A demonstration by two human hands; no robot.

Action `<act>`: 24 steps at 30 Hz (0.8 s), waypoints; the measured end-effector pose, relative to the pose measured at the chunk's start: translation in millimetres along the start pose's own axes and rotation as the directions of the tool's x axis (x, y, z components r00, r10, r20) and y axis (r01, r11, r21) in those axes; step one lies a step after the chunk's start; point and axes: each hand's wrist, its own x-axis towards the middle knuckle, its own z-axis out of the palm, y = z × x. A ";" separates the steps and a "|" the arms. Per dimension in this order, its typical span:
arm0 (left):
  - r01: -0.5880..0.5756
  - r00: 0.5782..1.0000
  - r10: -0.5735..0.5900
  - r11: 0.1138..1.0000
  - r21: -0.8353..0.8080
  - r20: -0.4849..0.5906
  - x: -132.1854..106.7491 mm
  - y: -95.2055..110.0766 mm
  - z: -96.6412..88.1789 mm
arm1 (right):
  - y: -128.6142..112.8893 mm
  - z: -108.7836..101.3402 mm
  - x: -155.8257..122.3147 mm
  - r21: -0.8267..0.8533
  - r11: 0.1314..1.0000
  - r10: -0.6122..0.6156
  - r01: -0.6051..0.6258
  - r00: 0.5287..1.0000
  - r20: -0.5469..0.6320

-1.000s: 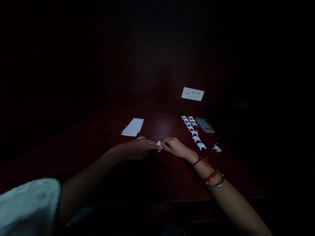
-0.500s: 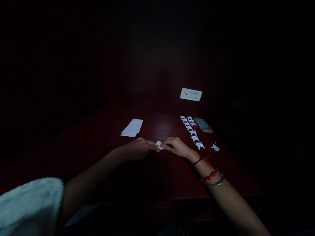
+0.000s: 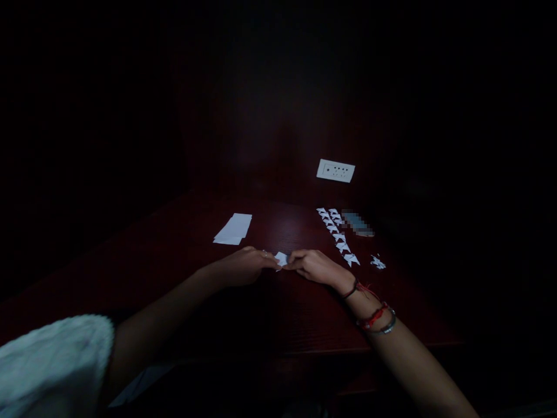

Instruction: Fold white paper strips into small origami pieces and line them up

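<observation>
At the centre of the frame, the left hand and right hand both pinch a small white folded paper piece low over the dark red wooden table. In this dim light a crease could land crooked, or the tiny piece could slip from the fingertips.

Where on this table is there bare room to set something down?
Bare table between the paper stack and the row of folded pieces, beyond the left hand and right hand pinching the paper piece. Crowded at right: the row, blurred object and loose piece.

White sleeve, bracelets (red, metal)
</observation>
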 end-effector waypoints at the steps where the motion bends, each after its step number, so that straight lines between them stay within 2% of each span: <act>1: -0.004 1.000 0.004 1.000 0.003 -0.002 -0.3 -0.4 0.7 | 0.1 -0.2 -0.1 0.004 1.000 0.005 -0.005 1.000 -0.001; 11: -0.013 1.000 0.013 1.000 -0.027 -0.012 -3.0 -6.6 5.3 | 16.2 8.0 -3.9 0.179 0.982 0.067 -0.055 0.996 -0.062; 20: -0.028 0.999 0.024 0.995 -0.097 -0.041 -1.1 -5.4 -0.9 | 14.3 3.3 -0.5 0.276 0.951 0.202 -0.139 0.956 -0.214; 24: 0.013 0.999 -0.016 0.996 -0.091 -0.033 -1.2 -1.3 -3.3 | 12.9 2.8 1.3 0.273 0.957 0.152 -0.099 0.972 -0.182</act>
